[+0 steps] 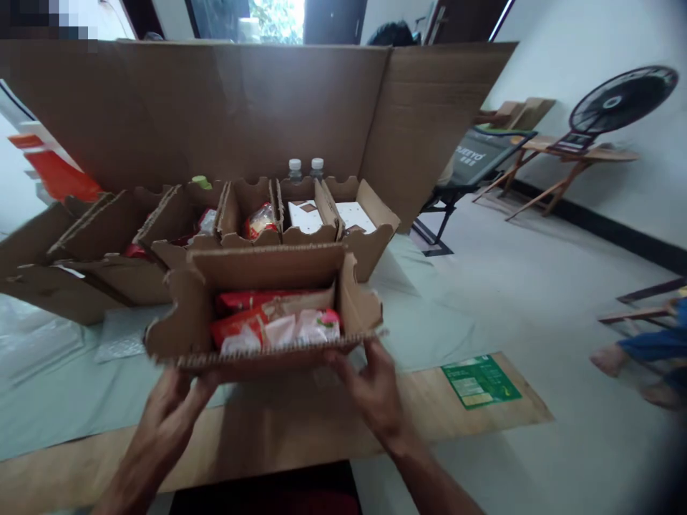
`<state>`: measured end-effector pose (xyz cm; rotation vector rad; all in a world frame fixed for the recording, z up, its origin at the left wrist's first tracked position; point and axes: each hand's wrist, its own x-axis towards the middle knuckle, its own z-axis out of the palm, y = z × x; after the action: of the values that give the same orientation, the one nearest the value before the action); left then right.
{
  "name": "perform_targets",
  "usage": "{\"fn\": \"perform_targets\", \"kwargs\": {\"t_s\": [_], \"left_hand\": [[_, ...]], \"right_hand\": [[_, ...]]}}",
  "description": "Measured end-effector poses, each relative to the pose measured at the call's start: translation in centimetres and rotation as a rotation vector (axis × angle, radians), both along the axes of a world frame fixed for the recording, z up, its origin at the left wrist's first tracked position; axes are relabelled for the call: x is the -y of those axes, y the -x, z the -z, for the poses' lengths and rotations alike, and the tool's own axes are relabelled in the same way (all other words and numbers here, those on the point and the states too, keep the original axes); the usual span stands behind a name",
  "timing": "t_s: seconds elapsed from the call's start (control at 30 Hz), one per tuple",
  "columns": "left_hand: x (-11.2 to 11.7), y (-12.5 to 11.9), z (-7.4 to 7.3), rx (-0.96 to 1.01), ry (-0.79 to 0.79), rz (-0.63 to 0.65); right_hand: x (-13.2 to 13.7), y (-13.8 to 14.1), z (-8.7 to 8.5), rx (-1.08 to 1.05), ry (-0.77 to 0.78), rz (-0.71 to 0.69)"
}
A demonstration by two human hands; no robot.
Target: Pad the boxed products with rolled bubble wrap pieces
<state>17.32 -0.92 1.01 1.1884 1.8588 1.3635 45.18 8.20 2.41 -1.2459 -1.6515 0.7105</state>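
Note:
Between my two hands is an open cardboard box (268,268), tilted so its inside faces me. Red and pink-white plastic packets (279,325) lie in it. My left hand (174,404) grips the box's lower left corner, thumb along the near wall and the other fingers partly hidden. At the lower right corner my right hand (370,386) holds it the same way, its fingers partly out of sight underneath. Directly behind it stands a row of similar cardboard boxes (255,239), several of them with packets or white cartons (305,217) inside.
A tall cardboard screen (241,114) rises behind the row, with two clear bottles (295,170) before it. Bubble wrap (123,332) lies at left on the pale cloth. A green label (480,381) marks the table's right end. A fan (612,104) and someone's feet (609,360) are at right.

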Motion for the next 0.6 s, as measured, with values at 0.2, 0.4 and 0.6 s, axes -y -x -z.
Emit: {"fn": "perform_targets", "kwargs": {"t_s": [0.2, 0.4, 0.6], "left_hand": [[-2.9, -4.8, -1.3, 0.097, -0.194, 0.241], [3.9, -0.5, 1.6, 0.095, 0.021, -0.019], [3.1, 0.0, -1.1, 0.09, -0.047, -0.132]], "right_hand": [[0.9, -3.2, -0.2, -0.163, -0.073, 0.232], [5.0, -1.2, 3.1, -0.031, 0.038, 0.131], [2.1, 3.2, 1.3, -0.051, 0.072, 0.002]]}}
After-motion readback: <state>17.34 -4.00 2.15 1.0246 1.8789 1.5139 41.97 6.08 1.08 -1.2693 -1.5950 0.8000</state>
